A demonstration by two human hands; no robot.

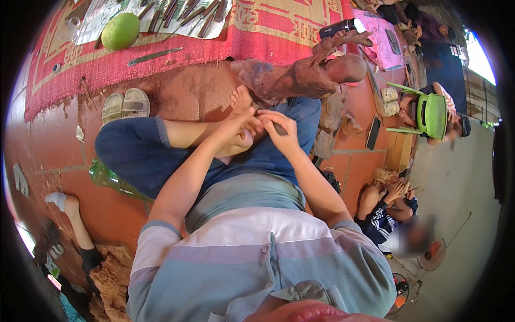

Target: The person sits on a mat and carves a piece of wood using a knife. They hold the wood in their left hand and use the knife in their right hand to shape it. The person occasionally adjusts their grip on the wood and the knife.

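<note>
My right hand (281,132) is closed around a dark-handled carving tool (279,129), most of which the fingers hide. Close beside it, almost touching, my left hand (244,124) has its fingers curled together over my bare foot; whatever they pinch is hidden. Just beyond both hands lies a reddish-brown carved piece of wood (300,79), knobbly with a branching upper part, resting by my legs. Its near end reaches my toes.
On the red patterned mat (268,45) are a green round fruit (120,31), several carving tools (188,12) and a flat metal tool (154,56). Sandals (126,103), a green plastic bottle (115,180), wood chunks (330,115) and a phone (373,133) lie around me. Other people sit at right.
</note>
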